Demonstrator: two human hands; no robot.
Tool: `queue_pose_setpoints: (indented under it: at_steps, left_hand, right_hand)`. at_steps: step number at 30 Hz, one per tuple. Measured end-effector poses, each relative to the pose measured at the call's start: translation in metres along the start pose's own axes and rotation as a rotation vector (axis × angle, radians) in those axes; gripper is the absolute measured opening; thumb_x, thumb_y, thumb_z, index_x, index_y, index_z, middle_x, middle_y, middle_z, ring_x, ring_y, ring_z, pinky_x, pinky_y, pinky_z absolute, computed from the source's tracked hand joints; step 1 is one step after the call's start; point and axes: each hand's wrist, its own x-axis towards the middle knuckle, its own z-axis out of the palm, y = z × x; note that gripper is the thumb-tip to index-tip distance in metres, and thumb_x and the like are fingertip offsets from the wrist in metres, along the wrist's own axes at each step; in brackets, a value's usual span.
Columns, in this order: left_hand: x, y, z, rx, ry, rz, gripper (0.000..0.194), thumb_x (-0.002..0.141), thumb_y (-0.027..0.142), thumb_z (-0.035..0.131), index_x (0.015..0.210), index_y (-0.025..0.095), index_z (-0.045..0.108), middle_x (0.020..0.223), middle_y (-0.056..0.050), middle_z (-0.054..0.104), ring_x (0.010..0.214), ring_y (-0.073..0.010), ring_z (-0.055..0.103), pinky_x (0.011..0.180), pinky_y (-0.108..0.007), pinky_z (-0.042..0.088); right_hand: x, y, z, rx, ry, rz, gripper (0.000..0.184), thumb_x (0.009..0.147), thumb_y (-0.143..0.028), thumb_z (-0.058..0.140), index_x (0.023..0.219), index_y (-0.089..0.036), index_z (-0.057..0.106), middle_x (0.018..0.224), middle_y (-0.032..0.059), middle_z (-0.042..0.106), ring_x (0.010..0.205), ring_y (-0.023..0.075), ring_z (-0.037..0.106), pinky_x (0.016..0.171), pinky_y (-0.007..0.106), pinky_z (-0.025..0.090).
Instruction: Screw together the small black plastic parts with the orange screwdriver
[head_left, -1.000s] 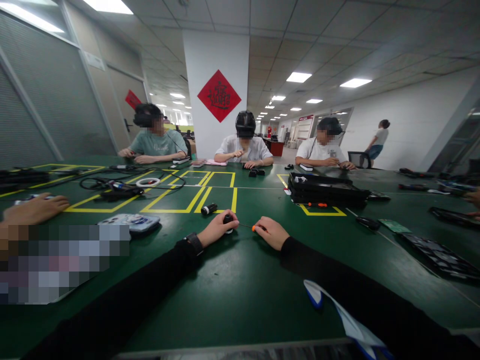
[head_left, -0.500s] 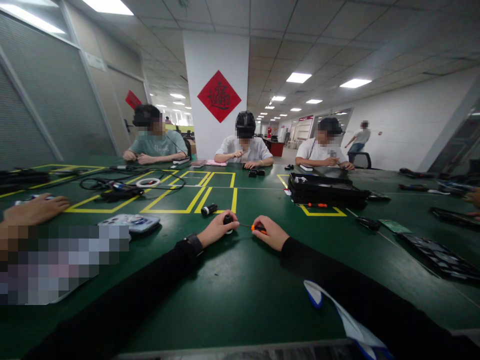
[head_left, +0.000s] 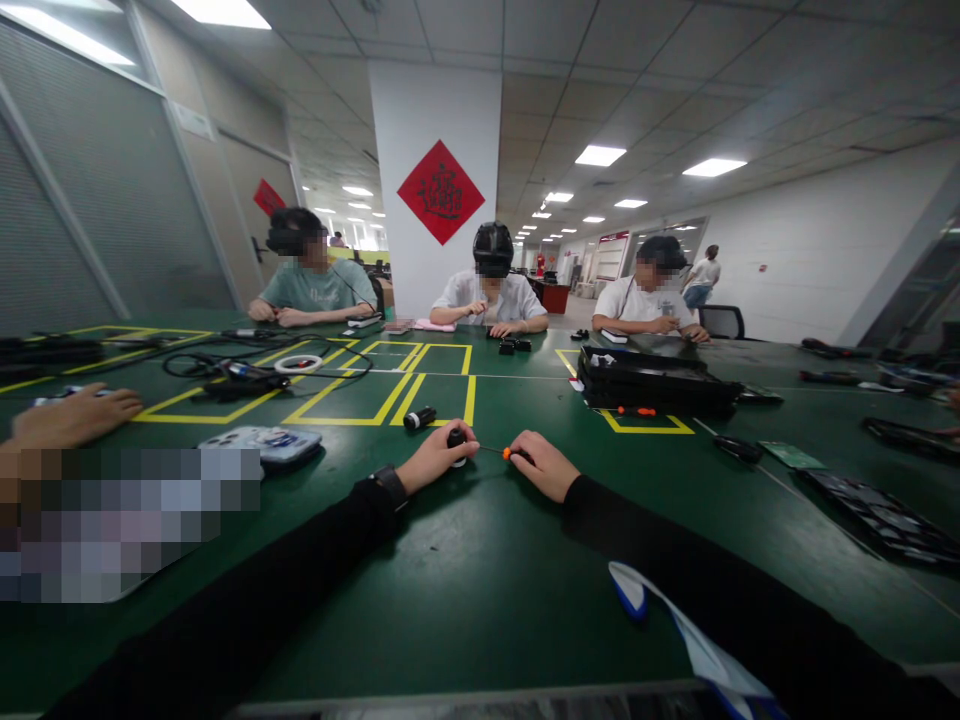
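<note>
My left hand (head_left: 433,458), with a dark watch at the wrist, is closed around a small black cylindrical part (head_left: 456,438) with a pale lower end, held low over the green table. In my right hand (head_left: 549,466) is a screwdriver (head_left: 508,454) with an orange and black handle, mostly covered by the fingers. Its thin shaft points left toward the black part; the tip is hidden at my left fingers. A similar black cylinder (head_left: 419,418) with a white band lies just beyond my left hand.
A stack of black trays (head_left: 652,378) stands right of centre, with an orange tool (head_left: 636,411) before it. A phone (head_left: 281,445) and another person's hand (head_left: 79,415) are at left. Cables (head_left: 247,385) lie behind; a blue-white strip (head_left: 705,640) is near my right sleeve.
My right fingers have shifted around the screwdriver handle, and less of its orange shows. My left hand stays in place. A person in the background has moved left.
</note>
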Motion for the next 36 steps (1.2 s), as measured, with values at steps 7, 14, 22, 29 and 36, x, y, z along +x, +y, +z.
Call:
queue_pose_setpoints:
  at_steps: [7,14,22,29,36]
  left_hand:
    - [-0.0005,-0.0005,0.0006,-0.005,-0.019,0.010,0.026,0.070,0.039,0.056,0.082,0.016,0.052,0.072,0.000,0.058,0.067,-0.0119,0.055,0.066,-0.025,0.043]
    - [-0.0002,-0.0009,0.0004,0.049,0.000,0.026,0.025,0.070,0.038,0.056,0.081,0.017,0.052,0.075,0.000,0.058,0.071,-0.0123,0.054,0.068,-0.026,0.042]
    - [-0.0011,0.0008,-0.0001,0.004,-0.013,-0.010,0.027,0.070,0.040,0.055,0.082,0.016,0.052,0.072,0.000,0.059,0.067,-0.0122,0.055,0.066,-0.026,0.043]
    - [-0.0016,0.0024,0.0008,-0.006,-0.012,-0.006,0.027,0.069,0.039,0.056,0.082,0.016,0.052,0.072,0.000,0.058,0.067,-0.0124,0.055,0.066,-0.027,0.043]
    - [-0.0017,0.0037,0.0001,0.015,-0.009,0.007,0.026,0.070,0.039,0.055,0.081,0.016,0.052,0.072,0.000,0.059,0.068,-0.0124,0.055,0.067,-0.026,0.043]
  right_hand:
    - [-0.0009,0.0020,0.0028,0.014,0.020,0.048,0.012,0.078,-0.023,0.052,0.087,-0.016,0.051,0.084,0.0034,0.051,0.079,0.0141,0.044,0.072,0.027,0.036]
    - [0.0003,0.0031,0.0020,-0.009,0.002,0.039,0.017,0.084,-0.020,0.040,0.076,-0.015,0.054,0.081,0.0041,0.050,0.080,0.0137,0.045,0.076,0.028,0.036]
    - [-0.0005,0.0018,0.0011,0.057,0.038,0.006,0.005,0.076,-0.016,0.050,0.081,-0.015,0.051,0.086,0.0037,0.048,0.080,0.0135,0.045,0.074,0.027,0.037]
    - [-0.0014,0.0006,0.0010,0.029,0.035,0.042,0.011,0.078,-0.023,0.051,0.085,-0.016,0.052,0.087,0.0037,0.048,0.081,0.0137,0.045,0.075,0.028,0.037]
    - [0.0004,0.0024,0.0013,0.018,0.024,0.060,0.019,0.085,-0.025,0.040,0.079,-0.015,0.056,0.084,0.0043,0.049,0.081,0.0135,0.045,0.077,0.028,0.036]
